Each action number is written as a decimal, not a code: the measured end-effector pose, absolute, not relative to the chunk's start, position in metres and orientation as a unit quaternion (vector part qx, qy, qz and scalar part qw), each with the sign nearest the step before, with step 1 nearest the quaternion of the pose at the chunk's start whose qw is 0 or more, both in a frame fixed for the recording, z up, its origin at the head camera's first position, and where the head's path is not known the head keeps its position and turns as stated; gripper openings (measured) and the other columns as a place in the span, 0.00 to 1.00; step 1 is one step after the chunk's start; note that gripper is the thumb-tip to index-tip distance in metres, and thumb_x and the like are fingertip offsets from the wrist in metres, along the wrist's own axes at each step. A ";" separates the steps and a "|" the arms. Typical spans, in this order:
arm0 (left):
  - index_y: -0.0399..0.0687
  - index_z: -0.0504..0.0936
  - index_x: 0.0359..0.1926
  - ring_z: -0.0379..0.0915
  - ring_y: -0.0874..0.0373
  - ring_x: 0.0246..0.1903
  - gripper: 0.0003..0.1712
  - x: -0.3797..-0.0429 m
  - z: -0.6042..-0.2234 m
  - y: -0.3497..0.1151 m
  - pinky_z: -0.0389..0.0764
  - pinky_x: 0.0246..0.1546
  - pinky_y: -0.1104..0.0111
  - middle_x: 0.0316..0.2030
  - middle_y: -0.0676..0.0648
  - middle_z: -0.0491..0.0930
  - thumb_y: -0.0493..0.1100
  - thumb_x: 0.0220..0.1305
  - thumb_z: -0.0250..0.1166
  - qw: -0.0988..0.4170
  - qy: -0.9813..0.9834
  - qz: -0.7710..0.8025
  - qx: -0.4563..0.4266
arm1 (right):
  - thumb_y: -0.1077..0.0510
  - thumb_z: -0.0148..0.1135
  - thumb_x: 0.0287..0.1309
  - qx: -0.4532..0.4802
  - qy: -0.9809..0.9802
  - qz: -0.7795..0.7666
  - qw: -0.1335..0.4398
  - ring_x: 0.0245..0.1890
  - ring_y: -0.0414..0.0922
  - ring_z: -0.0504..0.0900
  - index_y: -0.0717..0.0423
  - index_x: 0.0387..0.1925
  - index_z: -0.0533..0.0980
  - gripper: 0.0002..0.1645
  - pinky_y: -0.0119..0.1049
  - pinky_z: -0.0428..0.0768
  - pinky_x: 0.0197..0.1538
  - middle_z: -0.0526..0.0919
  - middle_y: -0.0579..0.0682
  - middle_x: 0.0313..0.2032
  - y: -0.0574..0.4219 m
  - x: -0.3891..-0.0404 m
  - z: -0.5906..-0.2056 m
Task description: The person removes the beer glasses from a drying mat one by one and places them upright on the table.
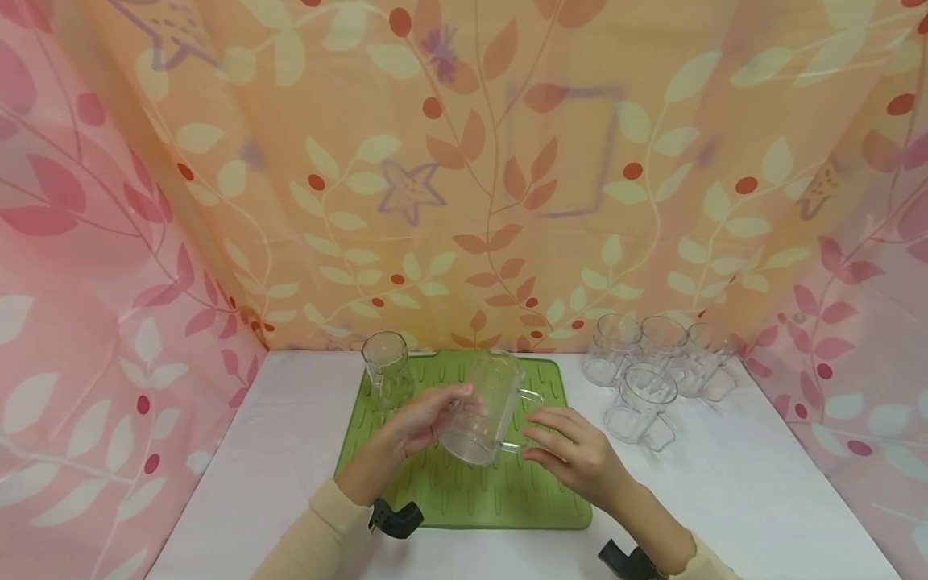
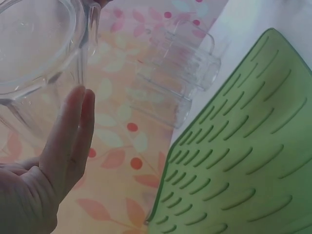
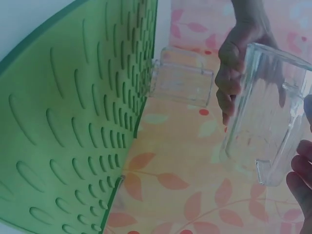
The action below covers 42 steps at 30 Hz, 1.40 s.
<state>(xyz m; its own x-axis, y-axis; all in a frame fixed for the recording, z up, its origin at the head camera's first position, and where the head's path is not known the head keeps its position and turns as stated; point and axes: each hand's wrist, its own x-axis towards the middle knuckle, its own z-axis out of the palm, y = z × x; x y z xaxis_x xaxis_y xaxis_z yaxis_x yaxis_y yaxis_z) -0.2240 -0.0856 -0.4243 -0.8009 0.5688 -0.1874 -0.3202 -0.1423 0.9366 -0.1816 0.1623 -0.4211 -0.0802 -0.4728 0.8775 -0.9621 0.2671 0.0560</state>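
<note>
A clear glass mug (image 1: 482, 415) is held up at a tilt over the green drying mat (image 1: 471, 503), its handle pointing right. My left hand (image 1: 424, 419) grips the mug's body from the left, the thumb lying along the near side. In the left wrist view, straight fingers (image 2: 68, 126) of that hand lie against the glass. My right hand (image 1: 576, 451) holds the handle from the right, with its fingertips over the handle's outer bar and hiding part of it. Another glass mug (image 1: 387, 370) stands on the mat's back left corner.
Several more clear glass mugs (image 1: 641, 403) stand close together at the back right of the white table (image 1: 725, 483). Patterned cloth (image 1: 464, 266) hangs at the back and both sides. Black wrist mounts (image 1: 397, 519) sit under both forearms.
</note>
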 end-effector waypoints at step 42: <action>0.40 0.60 0.65 0.65 0.38 0.56 0.42 -0.195 -0.443 -0.082 0.77 0.49 0.61 0.57 0.35 0.68 0.32 0.49 0.68 0.112 0.650 0.721 0.211 | 0.72 0.62 0.50 0.237 -0.683 0.683 0.105 0.44 0.48 0.79 0.77 0.50 0.70 0.24 0.35 0.80 0.44 0.76 0.67 0.44 0.180 -0.183 -0.439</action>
